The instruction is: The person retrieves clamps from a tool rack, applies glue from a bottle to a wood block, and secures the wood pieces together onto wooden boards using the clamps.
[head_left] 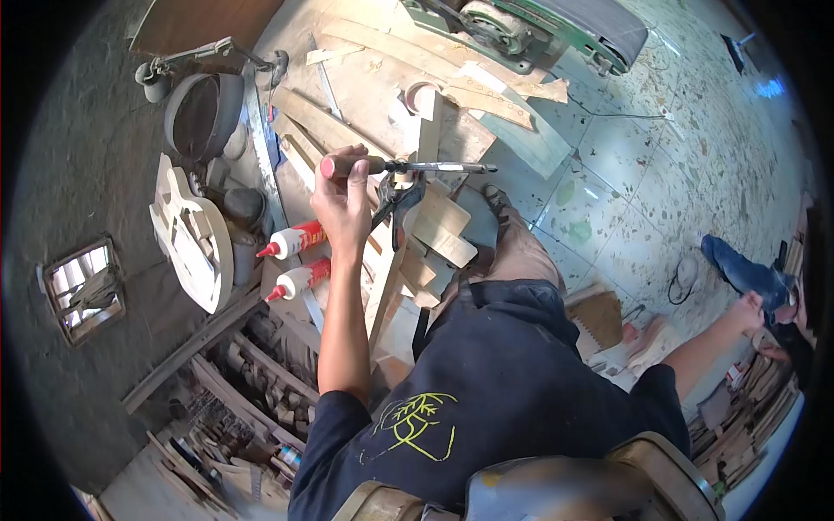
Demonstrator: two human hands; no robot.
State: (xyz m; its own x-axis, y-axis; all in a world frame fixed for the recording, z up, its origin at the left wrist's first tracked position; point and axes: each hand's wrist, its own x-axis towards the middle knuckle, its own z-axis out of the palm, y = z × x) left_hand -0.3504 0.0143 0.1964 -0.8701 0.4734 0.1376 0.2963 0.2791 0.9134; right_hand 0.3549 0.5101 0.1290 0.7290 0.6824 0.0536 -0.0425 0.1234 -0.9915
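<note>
My left hand (340,204) is closed round the wooden, red-ended handle (365,166) of a clamp. The clamp's metal bar (447,168) points right, above the workbench. Just below the bar, a black clamp (400,198) sits on the stacked wood strips. Two white glue bottles with red labels (291,240) (300,280) lie beside my left forearm. Far to the right, my right hand (747,311) is stretched out near blue fabric (738,265); its fingers are too small and unclear to read.
A green sanding machine (556,30) stands beyond the bench. A guitar-shaped wooden body (193,239) and a round grey container (204,117) are at the left. Wood scraps fill shelves (252,382) at lower left. Skin and dark fabric, possibly another person, show at the right edge.
</note>
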